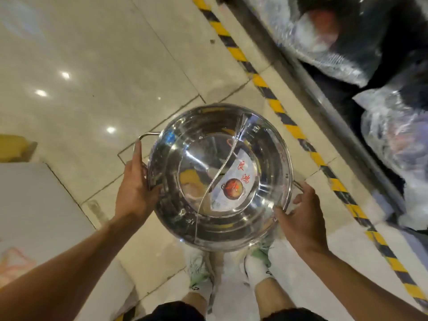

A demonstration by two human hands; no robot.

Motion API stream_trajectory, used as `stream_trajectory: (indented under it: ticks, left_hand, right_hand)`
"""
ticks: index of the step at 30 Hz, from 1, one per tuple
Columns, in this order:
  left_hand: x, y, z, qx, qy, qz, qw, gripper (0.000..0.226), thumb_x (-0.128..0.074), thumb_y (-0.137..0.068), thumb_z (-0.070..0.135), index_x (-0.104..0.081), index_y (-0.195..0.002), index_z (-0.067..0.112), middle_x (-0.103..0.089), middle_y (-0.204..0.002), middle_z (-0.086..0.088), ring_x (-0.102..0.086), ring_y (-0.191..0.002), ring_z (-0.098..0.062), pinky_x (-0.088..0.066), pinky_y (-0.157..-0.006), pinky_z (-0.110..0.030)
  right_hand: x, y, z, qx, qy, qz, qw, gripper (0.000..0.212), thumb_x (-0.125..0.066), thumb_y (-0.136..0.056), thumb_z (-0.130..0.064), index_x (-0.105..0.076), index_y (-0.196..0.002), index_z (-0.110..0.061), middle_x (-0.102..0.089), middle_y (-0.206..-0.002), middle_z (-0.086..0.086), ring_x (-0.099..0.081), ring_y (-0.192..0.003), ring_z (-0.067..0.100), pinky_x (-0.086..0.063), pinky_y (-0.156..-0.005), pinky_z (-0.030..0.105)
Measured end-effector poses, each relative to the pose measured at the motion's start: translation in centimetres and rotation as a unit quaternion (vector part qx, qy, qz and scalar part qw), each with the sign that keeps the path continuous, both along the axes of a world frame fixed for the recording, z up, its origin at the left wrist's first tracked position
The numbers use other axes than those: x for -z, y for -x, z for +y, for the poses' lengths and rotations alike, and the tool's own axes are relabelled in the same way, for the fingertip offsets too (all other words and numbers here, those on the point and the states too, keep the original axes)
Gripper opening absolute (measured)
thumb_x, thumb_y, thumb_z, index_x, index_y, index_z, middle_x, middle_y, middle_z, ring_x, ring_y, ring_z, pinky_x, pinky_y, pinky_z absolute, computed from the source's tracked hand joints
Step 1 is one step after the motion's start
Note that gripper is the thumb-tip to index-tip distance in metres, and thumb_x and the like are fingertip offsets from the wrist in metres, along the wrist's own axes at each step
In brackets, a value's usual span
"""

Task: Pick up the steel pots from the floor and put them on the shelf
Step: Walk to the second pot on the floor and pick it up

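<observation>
A wide, shiny steel pot with a curved divider across its middle and a paper label with red characters inside is held in the air above my feet. My left hand grips its left wire handle. My right hand holds the rim and handle on the lower right. The shelf, with a grey metal front edge, runs diagonally along the right side.
Plastic-wrapped dark goods fill the shelf at the upper right. A yellow-and-black hazard stripe marks the tiled floor along the shelf. A white board lies at the left, with a yellow box behind it.
</observation>
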State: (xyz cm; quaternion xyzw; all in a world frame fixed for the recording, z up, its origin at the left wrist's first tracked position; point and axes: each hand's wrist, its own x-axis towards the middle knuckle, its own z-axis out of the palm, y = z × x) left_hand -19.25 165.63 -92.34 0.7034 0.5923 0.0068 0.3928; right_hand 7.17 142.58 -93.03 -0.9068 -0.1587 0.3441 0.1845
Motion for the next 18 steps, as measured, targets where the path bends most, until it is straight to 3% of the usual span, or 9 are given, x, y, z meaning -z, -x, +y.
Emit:
stream_trajectory:
  ticks: [5, 7, 9, 14, 18]
  left_hand:
    - [-19.1, 0.8, 2.6, -0.02, -0.008, -0.09, 0.996, 0.125, -0.083, -0.071, 0.033, 0.011, -0.153, 0.037, -0.056, -0.092, -0.002, -0.061, -0.071, -0.022, -0.052, -0.063, -0.042]
    - [-25.7, 1.2, 3.0, -0.02, -0.019, -0.123, 0.992, 0.125, -0.083, -0.068, 0.041, 0.006, -0.155, 0.03, -0.054, -0.088, 0.002, -0.06, -0.07, -0.016, -0.048, -0.06, -0.033]
    - [-31.4, 2.0, 2.4, -0.015, -0.031, -0.138, 0.99, 0.119, -0.083, -0.069, 0.04, -0.003, -0.156, 0.028, -0.054, -0.084, 0.005, -0.059, -0.068, -0.008, -0.045, -0.058, -0.026]
    - [-41.1, 4.1, -0.5, 0.017, -0.068, -0.19, 0.979, 0.11, -0.084, -0.072, 0.021, -0.011, -0.154, 0.03, -0.056, -0.083, 0.004, -0.059, -0.069, -0.003, -0.045, -0.056, -0.012]
    - [-45.5, 5.0, -5.2, 0.033, -0.079, -0.221, 0.971, 0.107, -0.082, -0.068, 0.026, -0.016, -0.152, 0.027, -0.054, -0.082, 0.006, -0.057, -0.064, -0.002, -0.043, -0.054, -0.01]
  right_hand:
    - [-18.7, 0.7, 1.4, 0.03, -0.077, -0.043, 0.996, 0.074, -0.083, -0.076, -0.032, -0.04, -0.136, -0.033, -0.052, -0.106, -0.002, -0.06, -0.072, 0.015, -0.047, -0.062, 0.033]
    - [-25.5, 0.8, 1.2, 0.033, -0.092, -0.063, 0.993, 0.072, -0.085, -0.076, -0.028, -0.042, -0.134, -0.031, -0.05, -0.103, -0.003, -0.057, -0.07, 0.004, -0.05, -0.062, 0.037]
    - [-31.7, 1.4, 0.1, 0.034, -0.105, -0.065, 0.992, 0.071, -0.084, -0.076, -0.029, -0.043, -0.134, -0.032, -0.049, -0.103, -0.005, -0.058, -0.072, 0.005, -0.052, -0.064, 0.038]
    - [-42.7, 2.6, -3.5, 0.02, -0.158, -0.074, 0.984, 0.067, -0.08, -0.078, -0.045, -0.043, -0.133, -0.04, -0.05, -0.109, -0.006, -0.061, -0.076, 0.011, -0.044, -0.058, 0.024]
    - [-47.5, 3.5, -8.6, 0.021, -0.186, -0.085, 0.979, 0.068, -0.081, -0.079, -0.043, -0.043, -0.136, -0.041, -0.051, -0.114, -0.009, -0.058, -0.081, 0.001, -0.042, -0.063, 0.015]
